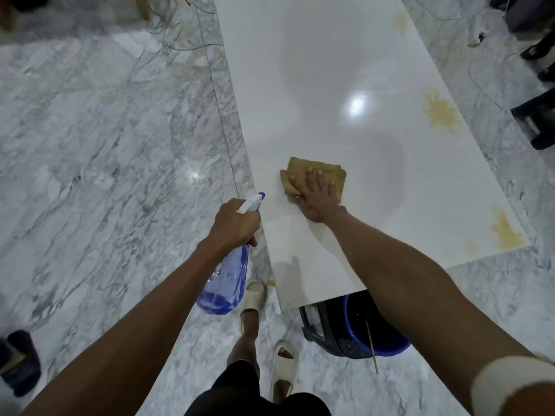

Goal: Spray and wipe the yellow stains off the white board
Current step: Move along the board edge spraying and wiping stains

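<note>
**A:** What does the view from the head camera show?

**B:** A long, glossy white board (345, 70) lies raised above a grey-veined marble floor (105, 130). The right hand (315, 195) is spread flat, fingers open, pressing a folded mustard-brown cloth (312, 172) onto the board near its left edge. The left hand (232, 225) is closed around the neck of a clear blue plastic spray bottle with a white trigger head (225, 280), held just beside the board's left edge, nozzle pointing toward the cloth.

**A:** Which step is in hand?

**B:** Wiping, by my reading. The patch around the cloth looks nearly clean.

**A:** Where are the stains?

**B:** Three yellow stains sit along the right edge: a near-corner stain (507, 228), a middle splotch (441, 112) and a faint far one (401, 21). All are well apart from the cloth.

**A:** What does the next move call for?

**B:** Probably reaching across to the near-corner stain, spraying it, then bringing the cloth over. A dark blue bucket (375, 325) stands under the near end.
</note>
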{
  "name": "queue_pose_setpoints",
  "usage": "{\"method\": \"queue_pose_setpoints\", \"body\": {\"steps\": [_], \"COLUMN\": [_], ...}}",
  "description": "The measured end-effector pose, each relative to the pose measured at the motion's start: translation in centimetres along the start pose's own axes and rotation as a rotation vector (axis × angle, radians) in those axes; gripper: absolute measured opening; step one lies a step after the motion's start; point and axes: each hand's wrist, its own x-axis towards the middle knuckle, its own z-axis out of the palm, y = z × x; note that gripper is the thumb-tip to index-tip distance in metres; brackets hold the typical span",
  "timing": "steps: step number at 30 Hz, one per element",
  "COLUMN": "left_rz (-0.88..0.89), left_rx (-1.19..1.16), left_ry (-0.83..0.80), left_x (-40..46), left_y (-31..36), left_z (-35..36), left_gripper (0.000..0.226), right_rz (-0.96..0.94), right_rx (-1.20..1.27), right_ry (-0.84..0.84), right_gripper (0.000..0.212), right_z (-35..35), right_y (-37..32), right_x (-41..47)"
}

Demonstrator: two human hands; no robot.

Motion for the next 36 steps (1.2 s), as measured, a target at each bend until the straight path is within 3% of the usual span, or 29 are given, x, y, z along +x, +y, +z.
{"method": "queue_pose_setpoints", "body": {"steps": [7,10,14,19,22,25,28,31,36], "left_rz": [0.019,0.023,0.034,0.02,0.01,0.035,0.071,0.103,0.15], "left_rx": [0.037,0.022,0.014,-0.008,-0.036,-0.041,-0.043,-0.058,-0.035], "left_ry": [0.012,-0.009,-0.022,-0.003,0.032,0.042,0.037,-0.027,-0.088], "left_x": [-2.2,-4.0,-7.0,-10.7,-12.6,-14.4,-15.9,-16.7,-15.0], "left_y": [-1.2,-1.7,-2.7,-4.3,-4.7,-4.6,-4.1,-2.9,-0.4], "left_z": [1.3,2.3,3.5,4.4,4.8,5.2,5.4,5.4,5.1], "left_gripper": [0.028,0.01,0.014,0.017,0.027,0.035,0.033,0.036,0.043], "right_rz": [-0.05,-0.065,-0.064,-0.066,0.102,0.237,0.198,0.116,0.124], "right_rx": [0.018,0.04,0.147,0.63,1.034,1.528,1.975,2.144,2.215], "right_ry": [0.016,-0.035,-0.168,-0.041,0.037,0.015,-0.065,-0.061,-0.016], "right_gripper": [0.056,0.055,0.052,0.049,0.054,0.058,0.06,0.06,0.061], "right_z": [3.9,5.6,5.3,0.4,0.3,1.2,1.2,0.5,-1.4], "right_y": [-1.4,-2.4,-4.0,-5.2,-4.6,-4.0,-3.6,-3.6,-3.4], "right_x": [-6.7,-10.4,-14.9,-21.3,-23.3,-24.7,-26.1,-26.8,-25.9]}}
